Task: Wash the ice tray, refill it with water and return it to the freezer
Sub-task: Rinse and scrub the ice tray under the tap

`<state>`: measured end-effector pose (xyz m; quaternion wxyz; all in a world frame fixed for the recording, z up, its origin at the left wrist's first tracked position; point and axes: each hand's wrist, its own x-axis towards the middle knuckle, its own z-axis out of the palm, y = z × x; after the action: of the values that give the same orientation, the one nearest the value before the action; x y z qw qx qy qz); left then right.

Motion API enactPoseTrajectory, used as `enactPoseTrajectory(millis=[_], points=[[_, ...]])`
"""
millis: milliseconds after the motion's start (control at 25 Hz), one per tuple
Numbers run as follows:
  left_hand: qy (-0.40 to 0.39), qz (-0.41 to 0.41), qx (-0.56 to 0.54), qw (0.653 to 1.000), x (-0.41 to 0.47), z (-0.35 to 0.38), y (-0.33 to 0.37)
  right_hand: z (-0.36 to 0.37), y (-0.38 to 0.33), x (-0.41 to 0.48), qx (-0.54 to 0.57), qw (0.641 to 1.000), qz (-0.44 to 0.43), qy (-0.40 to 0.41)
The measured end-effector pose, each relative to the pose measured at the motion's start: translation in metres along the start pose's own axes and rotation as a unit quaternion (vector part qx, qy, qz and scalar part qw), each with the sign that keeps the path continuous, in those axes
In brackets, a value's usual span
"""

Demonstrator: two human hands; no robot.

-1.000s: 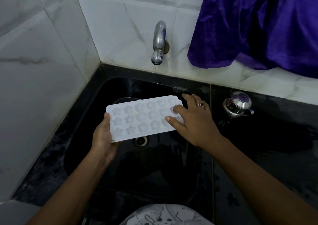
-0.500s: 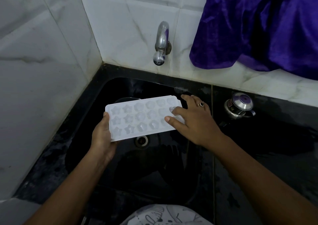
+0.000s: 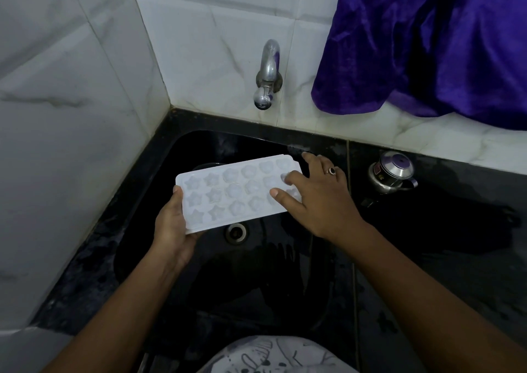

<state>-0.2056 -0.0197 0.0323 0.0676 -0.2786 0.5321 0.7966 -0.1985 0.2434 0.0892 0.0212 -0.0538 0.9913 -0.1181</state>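
A white ice tray (image 3: pixel 228 193) with star and round moulds is held level over the black sink (image 3: pixel 199 150), below and left of the tap. My left hand (image 3: pixel 171 224) grips its left end, thumb on the rim and fingers underneath. My right hand (image 3: pixel 316 198), wearing a ring, lies over the tray's right end; its thumb and forefinger press on the moulds while the other fingers spread past the far edge. The chrome tap (image 3: pixel 266 87) juts from the tiled wall, with no water running. The drain (image 3: pixel 236 232) shows just under the tray.
White marble-look tiles (image 3: pixel 71 115) close the left and back sides. A purple cloth (image 3: pixel 427 44) hangs over the wall at the upper right. A small steel lidded pot (image 3: pixel 392 174) stands on the black counter (image 3: pixel 442 258) right of the sink.
Both hands and the tray stay almost as they were; the tray sits slightly lower and my right fingers have shifted a little over its right end.
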Motion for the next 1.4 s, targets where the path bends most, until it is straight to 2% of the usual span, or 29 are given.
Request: enactPoseTrajectory(millis=[160,760,1400], points=[[-0.001,-0.002,0.002,1.0,-0.002,-0.011,0.011,-0.003,-0.014,-0.008,0.016,1.0,0.0,-0.018],[-0.037,-0.01,0.026,0.999,0.009,-0.041,0.044,0.0,-0.067,-0.01,0.013,0.999,0.048,-0.001],[-0.06,-0.012,0.035,0.998,0.024,-0.039,0.053,0.008,-0.071,-0.005,0.003,0.998,0.066,0.007]])
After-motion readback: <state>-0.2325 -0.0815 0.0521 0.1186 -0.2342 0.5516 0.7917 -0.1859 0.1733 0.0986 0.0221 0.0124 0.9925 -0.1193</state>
